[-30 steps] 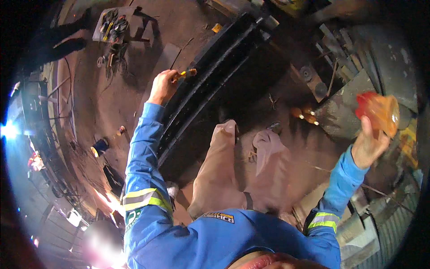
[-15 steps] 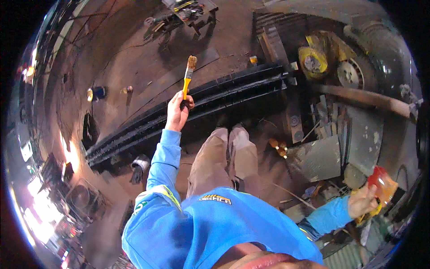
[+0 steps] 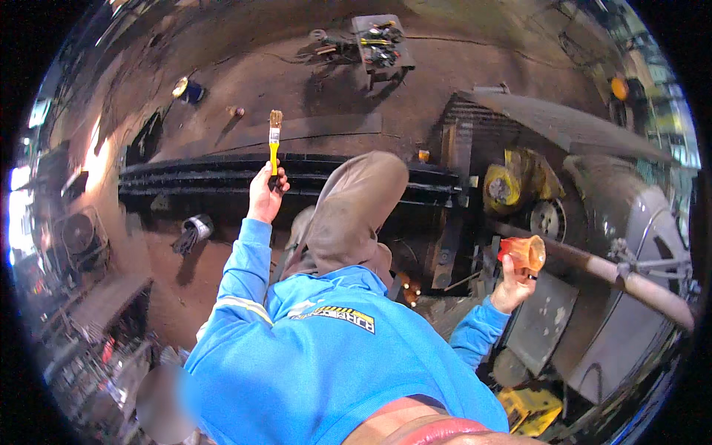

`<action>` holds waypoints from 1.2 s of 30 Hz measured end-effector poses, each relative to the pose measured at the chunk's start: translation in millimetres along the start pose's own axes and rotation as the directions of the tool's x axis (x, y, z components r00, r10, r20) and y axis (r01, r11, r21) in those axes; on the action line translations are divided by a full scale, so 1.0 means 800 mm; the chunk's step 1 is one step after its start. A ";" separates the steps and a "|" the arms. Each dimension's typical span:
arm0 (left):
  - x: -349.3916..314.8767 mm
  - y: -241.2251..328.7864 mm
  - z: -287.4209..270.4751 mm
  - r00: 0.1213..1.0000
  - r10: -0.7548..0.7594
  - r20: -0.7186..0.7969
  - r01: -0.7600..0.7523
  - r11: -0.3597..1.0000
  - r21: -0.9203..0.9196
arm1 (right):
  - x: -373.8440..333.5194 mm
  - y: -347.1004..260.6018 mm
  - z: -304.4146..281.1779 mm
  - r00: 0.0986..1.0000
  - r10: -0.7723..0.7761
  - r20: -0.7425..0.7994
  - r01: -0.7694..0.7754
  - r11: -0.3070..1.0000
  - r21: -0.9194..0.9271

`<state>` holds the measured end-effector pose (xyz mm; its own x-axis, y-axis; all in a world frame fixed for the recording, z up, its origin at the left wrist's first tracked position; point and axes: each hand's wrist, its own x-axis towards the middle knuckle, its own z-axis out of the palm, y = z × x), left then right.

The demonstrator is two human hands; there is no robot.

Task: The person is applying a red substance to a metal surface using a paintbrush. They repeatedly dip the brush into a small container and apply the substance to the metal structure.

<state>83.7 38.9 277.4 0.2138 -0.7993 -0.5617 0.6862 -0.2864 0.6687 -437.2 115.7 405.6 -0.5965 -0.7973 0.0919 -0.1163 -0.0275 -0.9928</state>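
Observation:
My left hand (image 3: 264,196) grips a flat paintbrush (image 3: 274,148) by its yellow handle, with the brown bristles pointing up and away from me. Beyond and beneath that hand lie long black steel beams (image 3: 200,176), running side to side on the floor. In my right hand (image 3: 513,289), off to the right, is a translucent orange-red plastic cup (image 3: 525,254) whose open mouth faces right. My fingers wrap its underside, and what it contains cannot be made out. One of my knees is raised over the beams, hiding their middle part.
A small table (image 3: 368,30) with tools stands far ahead. To the right are a yellow machine (image 3: 503,187), a long pipe (image 3: 638,285) and leaning metal sheets (image 3: 545,315). A dark bucket (image 3: 191,92) and a dark bundle in a can (image 3: 194,230) are at left.
My right hand has brought the cup inward and forward from the far right. One knee has risen above the beams. The whole view has turned, while the brush stays in my left hand.

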 end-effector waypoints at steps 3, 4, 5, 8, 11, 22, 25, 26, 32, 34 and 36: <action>-0.002 0.013 -0.008 0.997 0.080 0.009 -0.079 0.994 -0.078 | 0.029 0.011 0.048 0.992 0.006 0.126 -0.022 0.992 0.126; 0.002 0.019 -0.010 0.996 0.089 0.013 -0.087 0.992 -0.088 | 0.039 0.008 0.068 0.987 -0.001 0.161 -0.018 0.993 0.114; 0.009 0.025 -0.010 0.995 0.097 0.019 -0.095 0.991 -0.096 | 0.046 0.003 0.092 0.981 -0.008 0.193 -0.013 0.995 0.103; 0.034 0.031 -0.010 0.992 0.116 -0.056 -0.120 0.989 -0.084 | 0.068 -0.010 0.157 0.950 -0.014 0.313 -0.030 0.991 0.133; 0.076 0.036 -0.022 0.990 0.102 -0.102 -0.111 0.989 -0.096 | 0.073 -0.013 0.230 0.922 -0.003 0.388 -0.036 0.995 0.092; 0.362 0.337 0.033 0.897 0.439 -0.049 -0.435 0.897 0.076 | 0.182 -0.064 0.827 0.523 -0.135 0.842 0.288 0.957 -0.025; 0.310 0.507 0.026 0.718 0.677 0.162 -0.649 0.567 0.507 | 0.179 -0.066 0.974 0.292 -0.249 0.923 0.277 0.946 0.168; 0.295 0.563 0.032 0.615 0.705 0.354 -0.713 0.305 0.632 | 0.176 -0.074 1.011 0.245 -0.266 0.932 0.298 0.936 0.188; 0.212 0.705 0.071 0.570 0.627 0.530 -0.324 -0.422 0.847 | 0.113 -0.118 1.166 -0.094 -0.401 0.911 0.428 0.810 0.401; 0.208 0.704 0.072 0.589 0.631 0.505 -0.175 -0.511 0.842 | 0.086 -0.128 1.200 -0.210 -0.400 0.892 0.351 0.821 0.451; 0.211 0.698 0.066 0.618 0.632 0.467 -0.036 -0.571 0.820 | 0.055 -0.142 1.229 -0.300 -0.366 0.881 0.242 0.864 0.441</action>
<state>466.4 -283.9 581.2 0.2409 -0.9220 0.3032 -0.9698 -0.2410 0.0375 330.1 -509.1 447.2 0.9211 -0.2821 0.2683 0.1053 -0.4830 -0.8693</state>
